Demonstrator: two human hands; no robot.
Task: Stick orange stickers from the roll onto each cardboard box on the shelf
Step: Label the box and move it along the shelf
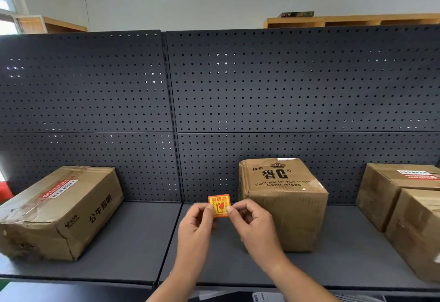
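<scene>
I hold the orange sticker [219, 205] in the air above the shelf [133, 237], pinched at both side edges. My left hand [195, 226] takes it at 9 o'clock between thumb and forefinger, and my right hand [253, 224] does the same at 3 o'clock. My fingers [207, 213] are narrow, closed on the sticker's edges, with the others loosely curled. The sticker touches no box. The roll is out of sight.

The baby-wipes box [283, 203] stands just to 3 o'clock of the sticker, partly behind my right hand. The long flat box [59, 211] lies well apart at 9 o'clock. Two more boxes [395, 197] sit at far 3 o'clock. I see no orange sticker on any of them.

I cannot tell whether the backing is off. If the glue is bare, I think the sticker could curl onto itself or cling to a fingertip once one hand lets go. With both hands on the edges, one side may land first and tilted, which would leave a crease or a bubble. The baby-wipes box looks dented at its corners, so a sticker laid across a crumpled patch or a seam may lift. A hard press on its front face might also slide it back toward the pegboard panel [285, 101].
</scene>
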